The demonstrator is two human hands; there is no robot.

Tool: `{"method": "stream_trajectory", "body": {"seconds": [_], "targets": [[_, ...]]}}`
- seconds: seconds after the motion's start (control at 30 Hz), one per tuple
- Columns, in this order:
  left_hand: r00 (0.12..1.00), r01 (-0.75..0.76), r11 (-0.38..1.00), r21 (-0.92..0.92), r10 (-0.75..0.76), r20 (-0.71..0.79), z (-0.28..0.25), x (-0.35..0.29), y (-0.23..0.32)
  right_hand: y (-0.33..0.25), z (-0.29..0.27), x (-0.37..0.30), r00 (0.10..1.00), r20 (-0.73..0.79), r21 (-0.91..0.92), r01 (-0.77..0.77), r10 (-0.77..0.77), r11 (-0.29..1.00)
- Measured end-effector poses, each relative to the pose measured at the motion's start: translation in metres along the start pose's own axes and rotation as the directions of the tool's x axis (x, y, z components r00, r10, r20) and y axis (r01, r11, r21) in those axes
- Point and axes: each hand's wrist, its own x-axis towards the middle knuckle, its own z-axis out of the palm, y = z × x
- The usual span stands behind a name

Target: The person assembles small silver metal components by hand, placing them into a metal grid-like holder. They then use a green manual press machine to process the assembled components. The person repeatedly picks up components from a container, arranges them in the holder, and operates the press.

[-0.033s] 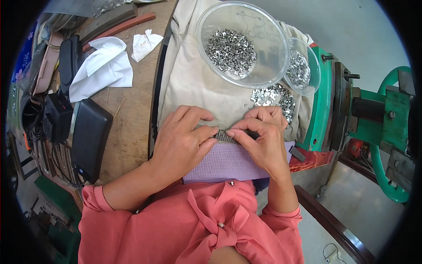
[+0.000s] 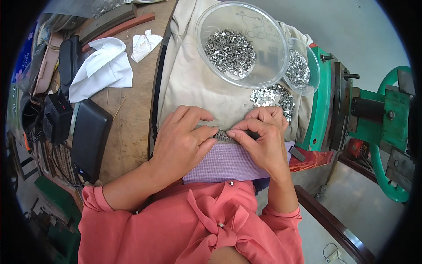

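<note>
A lilac woven strip is seen nearest, laid flat across the front edge of the cream cloth, just above the person's coral blouse. Its weave shows a fine regular grid, and its far edge is met by a short row of small silvery metal clips, ribbed and packed side by side. This row is pinched from both ends: the left hand has thumb and forefinger closed on the row's left end, and the right hand is curled with its fingertips pressed on the right end. Most of the row is covered by the fingers, so its full length cannot be made out, and whether it is fastened to the strip cannot be told. A dark object under the right fingers is only partly seen.

Beyond the hands, on the cream cloth, a loose heap of clips lies just past the right hand. Farther on the cloth stands a large clear plastic bowl holding more clips, with a smaller clear bowl touching its right side. To the right of the cloth a green press machine is cut off by the picture's rim. To the left of the cloth, on the wooden worktop, a black case and a white rag are seen.
</note>
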Motion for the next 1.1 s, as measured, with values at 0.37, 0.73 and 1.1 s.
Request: {"method": "stream_trajectory", "body": {"seconds": [0.37,0.73,1.1], "targets": [[1.000,-0.001,1.000,0.000,0.001,0.004,0.000,0.000,0.000,0.005,-0.002,-0.002,1.000,-0.005,-0.002,-0.001,0.001,1.000],[1.000,0.000,1.000,0.009,0.000,0.018,-0.002,0.000,0.000,0.011,-0.009,-0.007,1.000,0.016,-0.031,0.000,0.001,1.000],[1.000,0.003,1.000,0.017,-0.003,0.019,-0.001,-0.001,0.000,0.010,-0.011,-0.010,1.000,-0.006,-0.041,-0.019,0.019,0.999]]}}
